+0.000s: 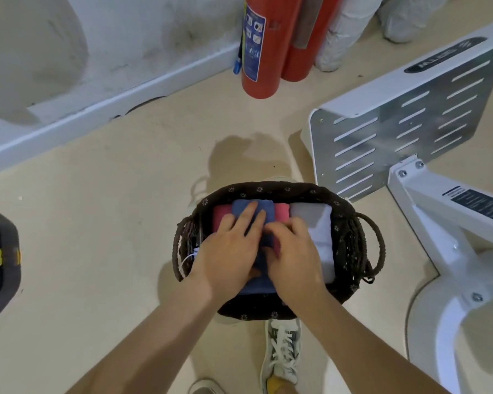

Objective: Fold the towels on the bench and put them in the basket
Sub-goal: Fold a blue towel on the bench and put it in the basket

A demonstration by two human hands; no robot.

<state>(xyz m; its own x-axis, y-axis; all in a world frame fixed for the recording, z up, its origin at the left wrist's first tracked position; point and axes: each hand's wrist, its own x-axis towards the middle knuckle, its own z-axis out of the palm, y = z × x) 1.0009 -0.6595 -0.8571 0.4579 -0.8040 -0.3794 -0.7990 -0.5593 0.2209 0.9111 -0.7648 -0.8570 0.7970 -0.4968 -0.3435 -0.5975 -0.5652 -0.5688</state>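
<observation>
One blue towel [264, 209] is going into the basket [268, 189]: left hand [228, 251] pressing flat, fingers straight; right hand [293, 251] grip unclear. Next: letting go.

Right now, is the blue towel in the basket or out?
In. The folded blue towel lies inside the basket, atop the pink towel, under the left hand and right hand.

White-laced sneaker [283, 348], yellow sock [276, 383]
</observation>
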